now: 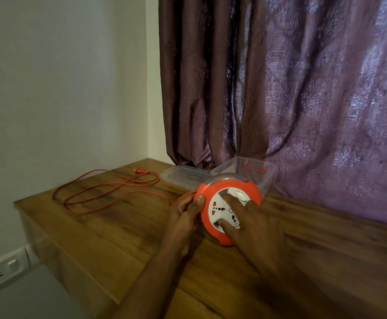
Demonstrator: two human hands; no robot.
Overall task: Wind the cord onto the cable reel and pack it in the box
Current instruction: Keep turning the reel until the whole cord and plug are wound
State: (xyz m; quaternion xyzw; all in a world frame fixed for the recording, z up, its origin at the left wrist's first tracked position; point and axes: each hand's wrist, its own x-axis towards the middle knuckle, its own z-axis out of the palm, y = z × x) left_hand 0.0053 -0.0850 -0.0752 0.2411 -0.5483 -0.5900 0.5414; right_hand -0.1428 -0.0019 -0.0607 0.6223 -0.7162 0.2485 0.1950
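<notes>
An orange cable reel (255, 194) with a white socket face lies on the wooden table (123, 231). My left hand (184, 215) grips the reel's left rim, thumb on top. My right hand (254, 223) presses on the white socket face, thumb and a finger in its recesses. The orange cord (109, 188) runs from the reel's left side and lies in loose loops across the table; its plug (139, 172) rests near the far edge. A clear plastic box (245, 166) with orange clips stands just behind the reel.
A clear lid (184, 176) lies flat to the left of the box. A purple curtain (280, 88) hangs behind the table. A white wall socket (6, 270) sits low on the left wall, beyond the table's left edge.
</notes>
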